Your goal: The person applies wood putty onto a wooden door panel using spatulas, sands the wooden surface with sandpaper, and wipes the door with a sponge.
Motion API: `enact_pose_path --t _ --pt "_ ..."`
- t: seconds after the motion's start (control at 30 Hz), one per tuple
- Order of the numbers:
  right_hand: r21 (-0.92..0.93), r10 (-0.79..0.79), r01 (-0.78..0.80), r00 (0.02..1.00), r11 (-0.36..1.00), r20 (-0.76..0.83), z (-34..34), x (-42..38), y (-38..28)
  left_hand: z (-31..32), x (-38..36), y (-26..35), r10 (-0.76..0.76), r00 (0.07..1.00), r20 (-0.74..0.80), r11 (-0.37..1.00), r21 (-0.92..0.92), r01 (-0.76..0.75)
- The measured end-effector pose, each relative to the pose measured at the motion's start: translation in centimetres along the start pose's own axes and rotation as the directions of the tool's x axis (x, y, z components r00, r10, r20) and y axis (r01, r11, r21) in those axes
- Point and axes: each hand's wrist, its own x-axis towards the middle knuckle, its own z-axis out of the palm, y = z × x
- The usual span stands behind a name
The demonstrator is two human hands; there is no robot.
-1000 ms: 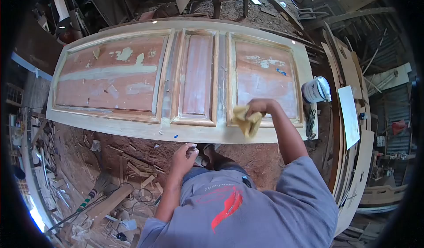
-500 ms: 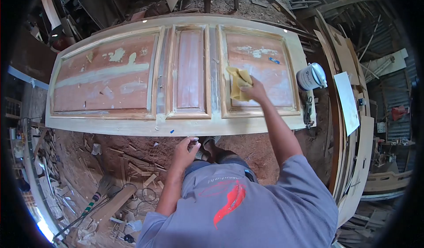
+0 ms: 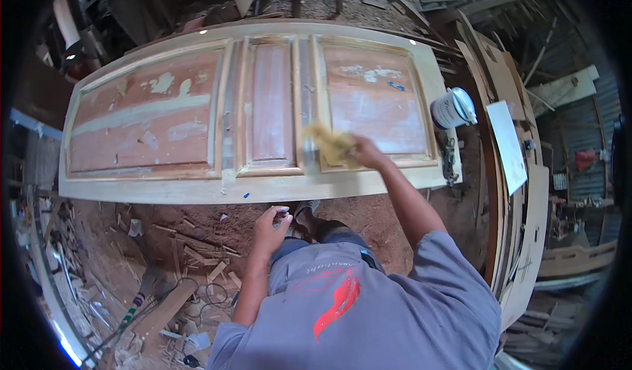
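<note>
A panelled wooden door lies flat in front of me, with pale filler patches on its reddish panels. My right hand is closed on a creased yellow cloth, blurred by motion, over the lower left corner of the right panel's frame. Below the door's near edge, my left hand hangs by my thigh with its fingers curled together. Something small and pale shows at those fingertips; I cannot tell what it is.
A white paint tub stands at the door's right end, above a dark tool. Boards lean upright along the right. Wood scraps and a broom lie on the dirt floor at left.
My right hand has moved the yellow cloth left and toward me, down to the panel frame's lower corner. The whole view has shifted slightly; my left hand stays by my thigh.
</note>
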Motion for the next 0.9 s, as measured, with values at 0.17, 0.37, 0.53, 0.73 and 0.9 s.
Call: enact_pose_path --t 0.17,0.37,0.53,0.73,0.9 --pt "-0.884 0.548 -0.286 0.836 0.368 -0.042 -8.1 -2.3 2.8 0.3 0.3 0.2 0.01 0.999 0.037 0.999 0.036 -0.011" --pt "-0.751 0.197 -0.125 0.98 0.649 0.007 -13.4 -1.7 -1.4 1.9 1.8 0.3 -0.068 0.996 0.065 0.998 0.003 0.068" --pt "-0.499 -0.047 0.165 0.97 0.851 0.24 -5.1 -2.0 0.6 5.7 5.8 3.6 -0.004 0.994 0.113 0.998 0.056 -0.003" --pt "-0.938 0.702 -0.247 0.712 0.244 -0.005 -24.0 -8.7 10.5 11.4 12.2 5.5 0.037 0.999 0.016 0.99 0.138 -0.039" --pt "-0.741 0.503 -0.41 0.857 0.532 -0.113 -28.6 -5.8 9.2 18.1 20.3 4.9 0.288 0.946 -0.146 0.891 0.402 -0.209"
